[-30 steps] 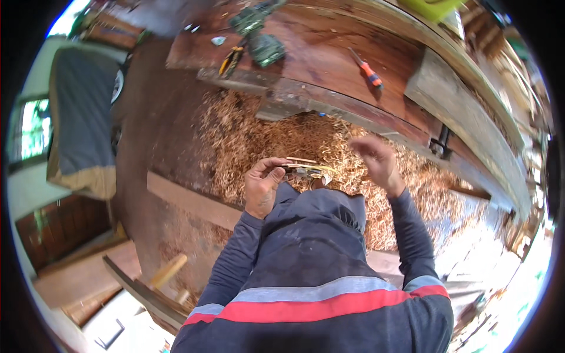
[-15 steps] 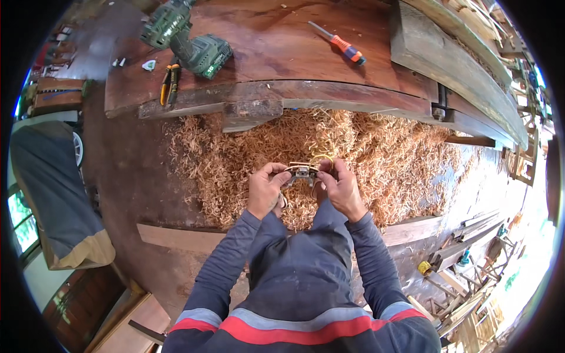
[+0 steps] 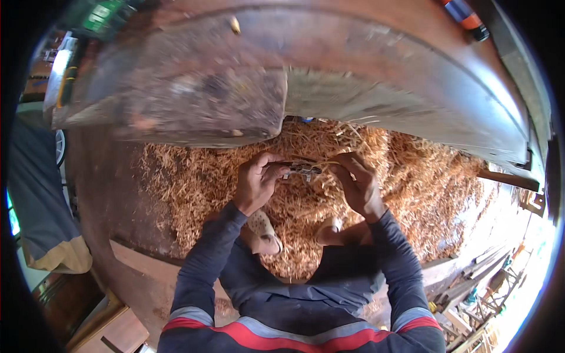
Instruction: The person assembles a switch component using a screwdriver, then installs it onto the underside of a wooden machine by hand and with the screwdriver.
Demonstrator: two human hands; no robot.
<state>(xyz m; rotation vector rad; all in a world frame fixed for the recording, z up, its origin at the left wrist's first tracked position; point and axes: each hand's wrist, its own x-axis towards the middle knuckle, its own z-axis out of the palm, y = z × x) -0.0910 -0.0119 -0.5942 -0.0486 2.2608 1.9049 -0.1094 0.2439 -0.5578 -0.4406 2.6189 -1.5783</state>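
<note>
Between my hands, over the shavings, is a small flat fitting with metal tabs and thin yellowish wires (image 3: 303,170); its exact kind is too small to make out. My left hand (image 3: 256,181) pinches its left end between thumb and fingers. At the other end, my right hand (image 3: 358,183) is closed with thumb and fingertips on the fitting and its wire. Part of the fitting is hidden by my fingers.
A wooden workbench (image 3: 347,50) looms just ahead, its thick edge block (image 3: 206,109) close to my hands. On it are a green cordless drill (image 3: 100,15), pliers (image 3: 67,85) and an orange-handled screwdriver (image 3: 467,19). Wood shavings (image 3: 294,217) cover the floor around my feet.
I have sunk lower and closer to the bench, my knees now spread apart. The bench edge looks much larger, and the drill and screwdriver have shifted to the view's rim. Both hands keep the fitting.
</note>
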